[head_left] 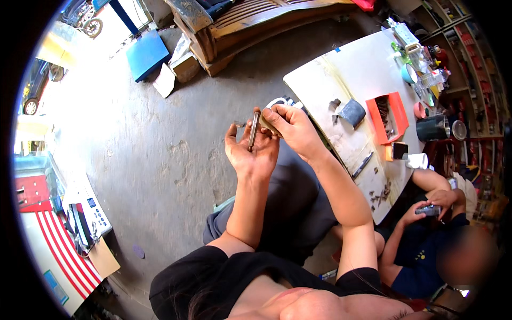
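Note:
In front of me, over the floor beside the table, both my hands are raised close together. My left hand (254, 152) is turned palm up with its fingers partly curled, and a slim brownish metal rod (254, 130) rests along the palm and fingers. The rod's upper end is thicker than its shaft. Close to that end, my right hand (293, 127) is closed, thumb pressed on a small tan-brown piece (271, 124) whose kind I cannot make out. Part of that piece is hidden behind the fingers.
On my right, the white table (333, 74) carries an orange-red box (401, 125) of small dark parts, a dark grey block (352, 113), a pen (362, 165) and scattered metal bits. A seated person (410, 250) holds a phone. A wooden bench (256, 26) stands ahead.

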`<state>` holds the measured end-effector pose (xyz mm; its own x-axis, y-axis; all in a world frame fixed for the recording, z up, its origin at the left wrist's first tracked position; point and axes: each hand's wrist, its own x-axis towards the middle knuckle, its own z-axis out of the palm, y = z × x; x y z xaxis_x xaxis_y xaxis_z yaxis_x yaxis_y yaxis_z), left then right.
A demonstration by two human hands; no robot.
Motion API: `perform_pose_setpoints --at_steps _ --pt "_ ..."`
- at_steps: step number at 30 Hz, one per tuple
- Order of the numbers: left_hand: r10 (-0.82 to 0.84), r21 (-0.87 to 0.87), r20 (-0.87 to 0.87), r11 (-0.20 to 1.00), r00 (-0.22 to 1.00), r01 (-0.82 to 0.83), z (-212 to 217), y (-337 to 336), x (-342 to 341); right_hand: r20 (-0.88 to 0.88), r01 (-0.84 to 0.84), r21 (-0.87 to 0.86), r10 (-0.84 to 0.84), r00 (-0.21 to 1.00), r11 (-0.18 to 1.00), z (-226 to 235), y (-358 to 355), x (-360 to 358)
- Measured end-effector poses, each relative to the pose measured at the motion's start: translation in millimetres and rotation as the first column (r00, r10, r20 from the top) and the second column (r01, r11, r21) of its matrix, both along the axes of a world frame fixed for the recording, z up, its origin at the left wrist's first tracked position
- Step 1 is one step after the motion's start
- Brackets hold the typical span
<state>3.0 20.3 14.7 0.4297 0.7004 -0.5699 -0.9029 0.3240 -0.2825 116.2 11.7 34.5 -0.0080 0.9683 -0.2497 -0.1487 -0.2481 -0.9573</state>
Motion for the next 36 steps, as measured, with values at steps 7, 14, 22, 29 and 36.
perform_pose_setpoints --at_steps 7,14,22,29,36 --pt "0.005 0.012 -0.010 1.000 1.000 -0.004 1 -2 0 0.074 0.010 0.029 -0.012 0.997 1.000 -5 2 -3" --pt "0.050 0.044 -0.021 0.998 0.999 -0.049 -4 -1 -2 0.215 -0.038 0.073 0.022 0.976 0.997 -5 1 -8" --pt "0.064 0.231 -0.194 0.973 0.979 -0.018 -13 -5 -2 0.266 -0.019 0.107 -0.010 0.964 0.994 -11 2 -15" --pt "0.060 0.259 -0.182 0.966 0.982 -0.011 -4 -5 -4 0.209 0.014 0.122 -0.040 0.977 0.992 -3 2 -16" --pt "0.073 0.334 -0.181 0.943 0.981 -0.008 -3 -7 -9 0.186 0.017 0.154 -0.046 0.981 0.988 3 0 -20"
